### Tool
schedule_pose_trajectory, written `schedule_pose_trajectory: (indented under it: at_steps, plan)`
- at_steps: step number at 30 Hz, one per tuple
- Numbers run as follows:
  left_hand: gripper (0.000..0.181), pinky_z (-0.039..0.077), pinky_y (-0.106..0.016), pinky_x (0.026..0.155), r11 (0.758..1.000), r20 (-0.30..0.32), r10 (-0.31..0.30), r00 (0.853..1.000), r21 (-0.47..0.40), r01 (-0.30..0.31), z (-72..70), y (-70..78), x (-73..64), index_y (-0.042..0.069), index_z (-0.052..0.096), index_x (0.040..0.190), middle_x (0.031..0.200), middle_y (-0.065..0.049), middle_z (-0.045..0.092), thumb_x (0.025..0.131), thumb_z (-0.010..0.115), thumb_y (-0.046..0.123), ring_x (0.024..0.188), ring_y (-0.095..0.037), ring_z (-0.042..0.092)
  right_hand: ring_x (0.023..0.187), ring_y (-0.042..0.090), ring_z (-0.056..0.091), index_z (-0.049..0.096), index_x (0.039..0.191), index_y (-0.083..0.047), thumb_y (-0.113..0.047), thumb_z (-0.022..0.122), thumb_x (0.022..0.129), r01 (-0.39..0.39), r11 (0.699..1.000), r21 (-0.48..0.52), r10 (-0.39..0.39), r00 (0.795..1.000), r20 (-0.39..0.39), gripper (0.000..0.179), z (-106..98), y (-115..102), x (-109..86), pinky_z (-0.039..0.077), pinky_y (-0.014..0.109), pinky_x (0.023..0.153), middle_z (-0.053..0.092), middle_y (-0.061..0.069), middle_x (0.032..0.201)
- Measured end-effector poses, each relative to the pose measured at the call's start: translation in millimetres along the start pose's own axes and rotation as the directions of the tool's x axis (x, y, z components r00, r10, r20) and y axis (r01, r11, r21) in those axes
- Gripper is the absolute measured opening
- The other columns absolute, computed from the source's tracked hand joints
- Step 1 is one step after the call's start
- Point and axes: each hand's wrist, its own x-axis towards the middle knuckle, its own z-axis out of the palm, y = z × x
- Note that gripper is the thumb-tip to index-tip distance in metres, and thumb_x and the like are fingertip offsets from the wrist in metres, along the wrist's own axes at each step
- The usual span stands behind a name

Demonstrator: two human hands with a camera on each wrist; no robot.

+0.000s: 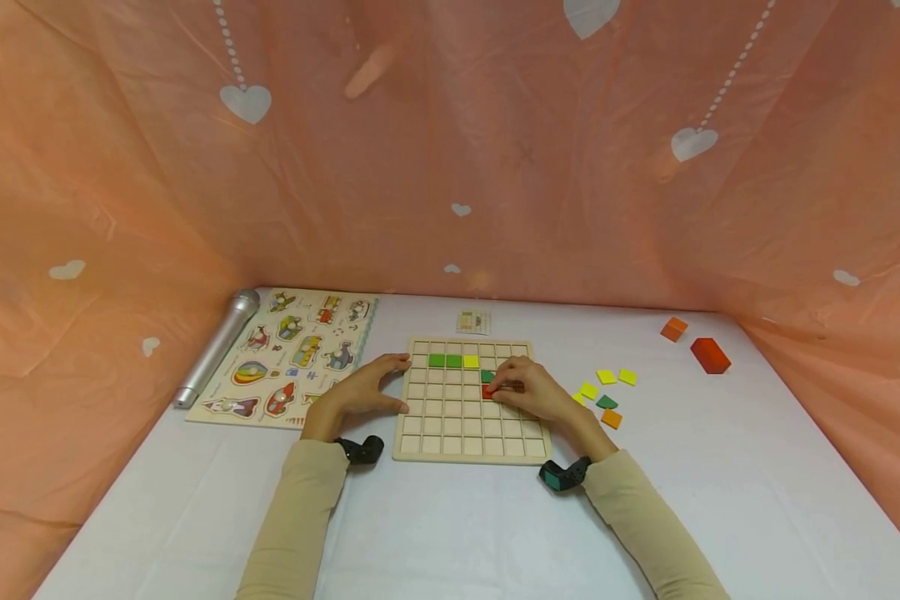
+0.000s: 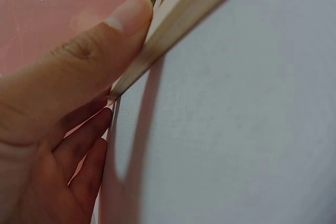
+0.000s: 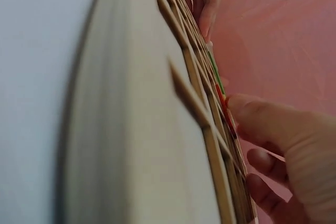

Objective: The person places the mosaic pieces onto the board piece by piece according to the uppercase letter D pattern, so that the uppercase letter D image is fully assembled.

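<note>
A wooden grid board (image 1: 435, 457) lies flat on the table. My left hand (image 1: 362, 388) rests at its left edge, thumb and fingers fairly straight; in the left wrist view the thumb (image 2: 100, 51) presses the board's wooden side. My right hand (image 1: 534, 388) is over the right half of the grid, pinching a red square tile (image 1: 487, 391) at its edge. In the right wrist view this red tile (image 3: 226, 111) sits tilted at a cell, with the thumb against it. A dark green piece (image 1: 487, 376) lies just behind it. Two green tiles (image 1: 446, 361) and a yellow tile (image 1: 471, 362) fill cells farther back.
Right of the board lie several loose yellow tiles (image 1: 606, 377), a green piece (image 1: 607, 402) and an orange tile (image 1: 611, 418). Farther right are an orange block (image 1: 674, 329) and a red block (image 1: 710, 356). A picture puzzle (image 1: 270, 350), a silver microphone (image 1: 217, 348) and a small pattern card (image 1: 473, 322) lie around.
</note>
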Motion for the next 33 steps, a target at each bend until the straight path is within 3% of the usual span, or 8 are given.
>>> schedule_pose_trajectory:
  at_steps: [4, 7, 13, 16, 19, 27, 29, 33]
  plan:
    - [0.077, 0.019, -0.047, 0.113, 1.000, 0.001, 0.001, 1.000, 0.002, -0.001, 0.2, 0.4, 0.4, -0.005, 0.043, 0.136, 0.148, -0.017, 0.031, 0.073, 0.080, 0.019, 0.138, -0.036, 0.023, 0.093, 0.017, 0.053, 0.072, 0.099, -0.012, -0.014, 0.066, 0.087, -0.028, 1.000, 0.008, 0.028, 0.999, -0.027, 0.014, -8.0, -2.9, -4.0, 0.047, 0.032, 0.078, 0.059, 0.002, 0.103]
    - [0.077, 0.018, -0.047, 0.113, 1.000, 0.004, 0.001, 1.000, 0.005, -0.001, 0.4, 0.7, 0.9, -0.005, 0.042, 0.136, 0.148, -0.017, 0.031, 0.073, 0.080, 0.020, 0.138, -0.036, 0.022, 0.085, 0.014, 0.054, 0.070, 0.099, -0.008, -0.011, 0.066, 0.087, -0.020, 1.000, 0.024, 0.022, 0.996, -0.091, 0.014, -19.2, -1.1, -11.6, 0.049, 0.028, 0.072, 0.062, 0.003, 0.099]
    - [0.077, 0.019, -0.048, 0.113, 1.000, 0.000, -0.007, 1.000, 0.012, 0.007, 0.5, 0.8, 0.5, -0.003, 0.043, 0.136, 0.148, -0.017, 0.031, 0.073, 0.080, 0.020, 0.138, -0.036, 0.023, 0.080, 0.013, 0.055, 0.068, 0.099, -0.004, -0.001, 0.068, 0.082, 0.005, 1.000, -0.017, -0.009, 0.976, -0.218, 0.016, -49.4, 13.8, -40.6, 0.050, 0.025, 0.069, 0.065, 0.009, 0.093]
    - [0.077, 0.019, -0.048, 0.113, 1.000, -0.001, -0.010, 1.000, 0.005, 0.010, 0.4, 0.8, -0.1, -0.002, 0.042, 0.137, 0.149, -0.016, 0.030, 0.074, 0.080, 0.020, 0.138, -0.036, 0.022, 0.080, 0.013, 0.055, 0.068, 0.099, -0.004, 0.000, 0.068, 0.082, -0.052, 0.998, -0.034, 0.042, 0.967, -0.253, 0.018, -64.2, 21.1, -57.5, 0.050, 0.022, 0.069, 0.065, 0.010, 0.093]
    - [0.077, 0.018, -0.047, 0.114, 1.000, -0.004, -0.010, 1.000, -0.001, 0.010, 0.3, 0.1, -0.5, -0.002, 0.041, 0.138, 0.149, -0.015, 0.030, 0.074, 0.080, 0.019, 0.138, -0.035, 0.022, 0.079, 0.014, 0.054, 0.068, 0.100, -0.004, -0.003, 0.069, 0.082, -0.162, 0.985, -0.064, 0.139, 0.954, -0.265, 0.018, -77.1, 25.2, -71.9, 0.049, 0.019, 0.068, 0.065, 0.010, 0.093]
    - [0.076, 0.019, -0.048, 0.113, 1.000, -0.003, -0.001, 1.000, -0.004, 0.001, -0.5, 1.6, -1.3, -0.004, 0.042, 0.136, 0.148, -0.016, 0.031, 0.074, 0.079, 0.018, 0.137, -0.036, 0.024, 0.071, 0.017, 0.052, 0.065, 0.092, -0.005, -0.023, 0.078, 0.076, -0.454, 0.883, -0.118, 0.430, 0.885, -0.179, 0.027, -98.5, 32.1, -97.3, 0.045, 0.021, 0.061, 0.059, 0.002, 0.076]
    - [0.076, 0.019, -0.048, 0.113, 1.000, -0.002, -0.004, 1.000, -0.007, 0.004, -0.5, 1.9, -1.3, -0.004, 0.042, 0.136, 0.148, -0.016, 0.031, 0.074, 0.079, 0.018, 0.137, -0.036, 0.024, 0.070, 0.017, 0.051, 0.064, 0.089, -0.006, -0.029, 0.079, 0.074, -0.485, 0.865, -0.128, 0.467, 0.872, -0.146, 0.032, -100.0, 35.1, -100.7, 0.043, 0.022, 0.060, 0.057, 0.001, 0.074]
    - [0.076, 0.019, -0.047, 0.113, 1.000, 0.000, -0.010, 1.000, -0.014, 0.010, -0.1, 2.5, -1.1, -0.003, 0.042, 0.137, 0.148, -0.016, 0.031, 0.074, 0.079, 0.018, 0.138, -0.035, 0.023, 0.068, 0.016, 0.049, 0.063, 0.087, -0.007, -0.036, 0.080, 0.071, -0.500, 0.854, -0.142, 0.488, 0.865, -0.113, 0.037, -97.8, 38.5, -102.7, 0.042, 0.023, 0.059, 0.055, 0.000, 0.072]
